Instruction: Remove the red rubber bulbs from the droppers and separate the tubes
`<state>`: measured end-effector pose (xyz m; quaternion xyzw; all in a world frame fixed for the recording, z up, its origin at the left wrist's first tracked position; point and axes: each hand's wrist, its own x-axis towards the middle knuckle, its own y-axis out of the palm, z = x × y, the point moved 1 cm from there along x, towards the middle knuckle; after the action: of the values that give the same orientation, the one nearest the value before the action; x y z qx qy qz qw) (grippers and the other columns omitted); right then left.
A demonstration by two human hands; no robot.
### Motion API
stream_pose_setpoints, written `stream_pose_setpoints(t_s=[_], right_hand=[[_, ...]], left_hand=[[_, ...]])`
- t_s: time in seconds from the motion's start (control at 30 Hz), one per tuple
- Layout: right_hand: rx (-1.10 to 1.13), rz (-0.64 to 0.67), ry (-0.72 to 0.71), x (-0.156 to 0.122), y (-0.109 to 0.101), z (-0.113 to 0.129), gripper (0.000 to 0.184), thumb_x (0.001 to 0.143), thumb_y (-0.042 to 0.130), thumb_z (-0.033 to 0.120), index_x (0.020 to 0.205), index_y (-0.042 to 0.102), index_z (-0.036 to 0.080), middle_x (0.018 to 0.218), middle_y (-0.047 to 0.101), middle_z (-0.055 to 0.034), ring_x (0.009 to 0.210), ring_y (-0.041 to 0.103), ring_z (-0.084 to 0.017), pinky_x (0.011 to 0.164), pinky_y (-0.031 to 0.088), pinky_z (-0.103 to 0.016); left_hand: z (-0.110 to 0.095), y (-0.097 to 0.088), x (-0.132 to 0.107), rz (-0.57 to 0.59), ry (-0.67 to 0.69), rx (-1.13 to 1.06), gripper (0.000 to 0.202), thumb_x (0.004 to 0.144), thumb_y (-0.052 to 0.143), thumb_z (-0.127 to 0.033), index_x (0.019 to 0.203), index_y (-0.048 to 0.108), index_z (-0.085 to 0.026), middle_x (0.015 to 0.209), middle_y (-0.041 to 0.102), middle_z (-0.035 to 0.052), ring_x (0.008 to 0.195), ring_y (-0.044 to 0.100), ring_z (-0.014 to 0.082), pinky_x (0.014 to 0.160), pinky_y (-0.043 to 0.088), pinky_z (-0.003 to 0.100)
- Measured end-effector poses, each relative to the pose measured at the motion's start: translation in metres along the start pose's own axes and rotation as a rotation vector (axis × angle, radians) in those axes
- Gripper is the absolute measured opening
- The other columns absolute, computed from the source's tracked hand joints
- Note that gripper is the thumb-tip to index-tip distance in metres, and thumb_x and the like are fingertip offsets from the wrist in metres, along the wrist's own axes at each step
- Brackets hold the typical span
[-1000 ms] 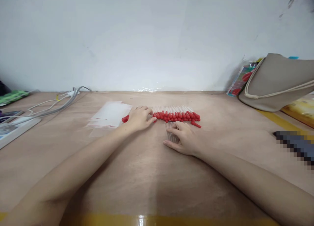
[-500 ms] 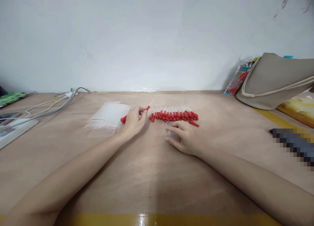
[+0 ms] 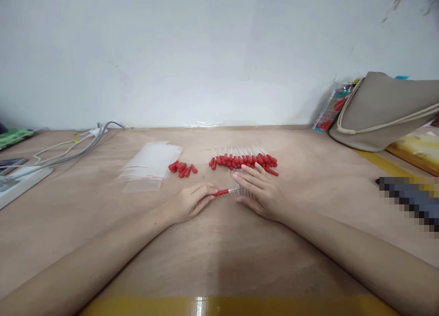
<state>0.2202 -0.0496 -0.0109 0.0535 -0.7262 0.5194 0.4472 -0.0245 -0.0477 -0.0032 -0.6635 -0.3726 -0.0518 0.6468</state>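
My left hand [image 3: 192, 200] pinches a dropper with a red rubber bulb [image 3: 224, 192], its clear tube pointing right toward my right hand. My right hand [image 3: 259, 190] lies over a small bundle of clear tubes [image 3: 237, 190] on the table, fingers stretched out and touching it. Behind my hands lies a row of red-bulbed droppers [image 3: 244, 159]. A small heap of loose red bulbs [image 3: 181, 168] lies to the left of that row. A stack of clear zip bags [image 3: 149, 165] with red seal lines lies further left.
A beige bag [image 3: 384, 112] and a colourful packet [image 3: 331, 108] stand at the back right by the wall. Grey and white cables [image 3: 75, 147] run along the back left, beside a white board [image 3: 20, 181]. Yellow tape [image 3: 219, 306] marks the table's near edge.
My left hand lifted one red-bulbed dropper from the row and brought it toward me, to my right hand. The loose red bulbs it covered now show. My right hand's fingers have stretched out.
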Motion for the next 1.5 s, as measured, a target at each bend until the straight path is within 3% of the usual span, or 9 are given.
stream_pose_setpoints(t_s=[0.17, 0.4, 0.6, 0.8, 1.0, 1.2, 1.33, 1.5], right_hand=[[-0.087, -0.042, 0.006, -0.002, 0.004, -0.001, 0.033, 0.084, 0.052, 0.018, 0.116, 0.056, 0.027, 0.105, 0.066, 0.0011, 0.117, 0.048, -0.021, 0.109, 0.020, -0.051], [-0.065, -0.017, 0.045, -0.002, 0.001, 0.000, 0.032, 0.083, 0.054, 0.018, 0.114, 0.058, 0.027, 0.103, 0.067, -0.0010, 0.111, 0.053, -0.021, 0.101, 0.034, -0.047], [0.087, -0.020, -0.063, 0.000, 0.009, 0.001, 0.030, 0.085, 0.049, 0.016, 0.115, 0.057, 0.017, 0.106, 0.066, -0.0057, 0.102, 0.059, -0.015, 0.095, 0.046, -0.034], [0.107, -0.092, -0.088, 0.001, 0.018, 0.003, 0.033, 0.084, 0.047, 0.010, 0.116, 0.055, 0.014, 0.106, 0.065, -0.0091, 0.100, 0.060, -0.016, 0.091, 0.050, -0.033], [0.066, -0.095, -0.110, 0.006, 0.019, 0.006, 0.036, 0.084, 0.042, 0.005, 0.117, 0.054, 0.013, 0.110, 0.063, -0.0107, 0.106, 0.057, -0.017, 0.094, 0.049, -0.034], [0.106, -0.075, -0.010, 0.005, 0.025, 0.004, 0.034, 0.086, 0.049, 0.019, 0.119, 0.054, 0.014, 0.113, 0.061, -0.0119, 0.109, 0.056, -0.020, 0.094, 0.049, -0.035], [0.129, -0.084, -0.031, 0.006, 0.025, 0.004, 0.033, 0.086, 0.047, 0.015, 0.118, 0.055, 0.016, 0.111, 0.063, -0.0095, 0.108, 0.056, -0.018, 0.095, 0.048, -0.035], [0.058, -0.099, -0.107, 0.008, 0.018, 0.007, 0.027, 0.085, 0.047, 0.011, 0.108, 0.060, 0.014, 0.105, 0.066, -0.0098, 0.101, 0.060, -0.018, 0.092, 0.050, -0.033]], left_hand=[[0.002, -0.002, 0.001, -0.017, 0.055, 0.076, 0.020, 0.087, 0.046, -0.014, 0.105, 0.053, -0.017, 0.102, 0.063, 0.0075, 0.094, 0.061, 0.0135, 0.082, 0.051, 0.025], [0.002, -0.002, 0.000, -0.019, 0.057, 0.125, 0.018, 0.088, 0.045, -0.016, 0.104, 0.053, -0.017, 0.101, 0.064, 0.0071, 0.092, 0.062, 0.0132, 0.080, 0.051, 0.024], [0.004, 0.000, 0.001, -0.006, 0.057, 0.110, 0.019, 0.088, 0.043, -0.016, 0.104, 0.054, -0.018, 0.102, 0.064, 0.0065, 0.091, 0.062, 0.0126, 0.080, 0.051, 0.024], [-0.004, 0.005, 0.016, 0.000, -0.025, 0.130, 0.036, 0.085, 0.051, -0.027, 0.119, 0.049, -0.015, 0.123, 0.055, 0.0108, 0.119, 0.046, 0.0214, 0.101, 0.038, 0.040], [-0.005, 0.016, 0.028, -0.040, -0.057, 0.193, 0.025, 0.088, 0.048, -0.030, 0.106, 0.058, -0.017, 0.113, 0.062, 0.0077, 0.113, 0.052, 0.0200, 0.101, 0.037, 0.042], [-0.007, 0.019, 0.030, -0.020, -0.042, 0.211, 0.023, 0.089, 0.043, -0.023, 0.106, 0.057, -0.016, 0.112, 0.063, 0.0065, 0.117, 0.049, 0.0179, 0.104, 0.032, 0.040], [-0.010, 0.017, 0.032, 0.006, -0.028, 0.279, 0.022, 0.090, 0.042, -0.026, 0.100, 0.058, -0.015, 0.108, 0.065, 0.0075, 0.115, 0.051, 0.0191, 0.103, 0.032, 0.041], [-0.010, 0.014, 0.033, 0.052, 0.011, 0.330, 0.021, 0.091, 0.039, -0.023, 0.091, 0.060, -0.016, 0.103, 0.067, 0.0055, 0.115, 0.051, 0.0202, 0.108, 0.019, 0.048]])
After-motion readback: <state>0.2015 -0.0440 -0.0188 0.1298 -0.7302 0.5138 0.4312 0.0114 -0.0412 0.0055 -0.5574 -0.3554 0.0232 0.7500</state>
